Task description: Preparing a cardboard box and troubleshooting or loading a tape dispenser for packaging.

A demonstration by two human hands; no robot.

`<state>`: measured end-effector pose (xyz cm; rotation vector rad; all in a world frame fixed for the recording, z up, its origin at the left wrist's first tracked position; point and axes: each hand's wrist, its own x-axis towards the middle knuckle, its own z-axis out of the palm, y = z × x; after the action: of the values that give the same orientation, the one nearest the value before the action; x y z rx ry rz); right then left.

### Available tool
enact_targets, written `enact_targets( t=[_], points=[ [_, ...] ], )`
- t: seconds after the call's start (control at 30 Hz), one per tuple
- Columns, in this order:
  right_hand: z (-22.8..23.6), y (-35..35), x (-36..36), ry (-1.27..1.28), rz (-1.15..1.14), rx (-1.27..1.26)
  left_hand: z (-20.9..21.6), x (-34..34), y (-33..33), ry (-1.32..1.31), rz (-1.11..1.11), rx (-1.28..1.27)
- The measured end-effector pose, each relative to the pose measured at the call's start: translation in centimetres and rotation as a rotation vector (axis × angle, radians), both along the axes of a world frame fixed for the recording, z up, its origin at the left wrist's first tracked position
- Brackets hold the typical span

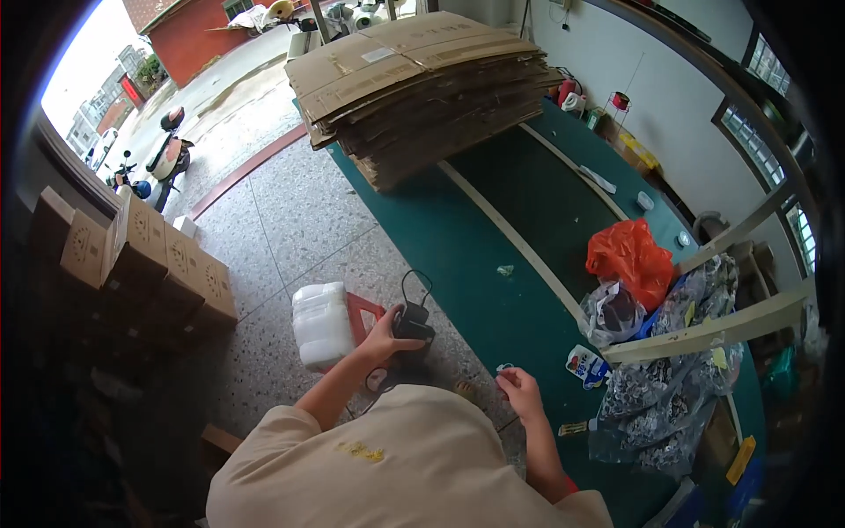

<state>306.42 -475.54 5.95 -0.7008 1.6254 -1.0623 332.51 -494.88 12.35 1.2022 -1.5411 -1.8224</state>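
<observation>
My left hand (385,339) is closed around a dark, boxy device (412,324) beside the table's left edge. A thin black cable (417,275) loops up from its far end, and I cannot make out its exact kind. At the green table's near-left edge, my right hand (521,393) pinches a small pale piece (504,367) between thumb and fingertips. That piece is too small to name. Just left of the device, a white plastic-wrapped bundle (320,324) rests by a red stool (363,312), partly hidden by my left hand.
A tall stack of flattened cardboard (422,62) covers the table's far end. To the right lie a red plastic bag (632,262) and clear bags of small dark parts (656,396). Cardboard boxes (167,255) stand at left; scooters (170,157) are parked outside.
</observation>
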Motion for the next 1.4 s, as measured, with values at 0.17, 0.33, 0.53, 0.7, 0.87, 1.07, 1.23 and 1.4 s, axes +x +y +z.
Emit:
enact_targets(
  t=[0.17,0.33,0.53,0.7,0.87,1.07,1.23,1.4],
  points=[
    [5.5,-20.0,-0.4,-0.293,-0.14,-0.068,-8.2,2.8,-11.5,0.041,0.177,0.263],
    [16.4,-48.6,3.6,-0.707,-0.116,-0.38,-10.2,6.1,-21.6,0.033,0.286,0.278],
    [19.1,-76.3,4.3,-0.554,-0.453,-0.186,-7.5,11.7,-29.8,0.064,0.35,0.285],
    [19.9,-83.1,6.7,-0.32,-0.528,0.033,-7.3,16.9,-32.6,0.147,0.59,0.469],
    [18.1,-87.5,5.9,-0.227,-0.665,0.012,-8.0,18.9,-34.4,0.2,0.652,0.539],
    [19.8,-85.8,4.6,-0.174,-0.494,-0.108,-9.5,19.9,-34.6,0.324,0.703,0.509],
    [17.4,-65.2,0.3,-0.375,-0.281,-0.197,-10.2,21.6,-34.6,0.328,0.731,0.526],
    [14.3,-53.2,-6.9,-0.47,-0.412,-0.115,-11.4,23.3,-33.9,0.239,0.654,0.466]
  ],
)
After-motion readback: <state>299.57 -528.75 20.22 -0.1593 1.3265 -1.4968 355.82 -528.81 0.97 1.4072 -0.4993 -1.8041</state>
